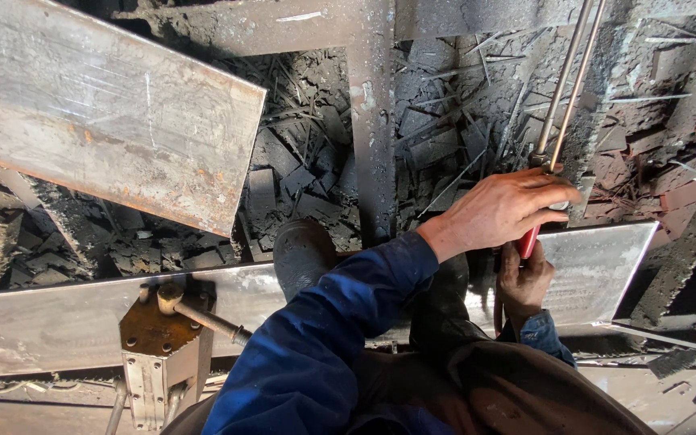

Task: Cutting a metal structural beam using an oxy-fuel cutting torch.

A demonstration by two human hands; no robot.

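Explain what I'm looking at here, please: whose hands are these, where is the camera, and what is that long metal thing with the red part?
The one picture comes from a camera worn on a person's head, looking down, so you see their own blue sleeves and a dark boot. The left hand lies over a long tool made of two thin metal tubes with a red handle; the right hand grips it lower down. It may be a cutting torch, though its tip is out of view. Below lie flat steel plates, a steel bar, and a heap of dark scrap pieces. A rusty bracket with a bolt sits at lower left.
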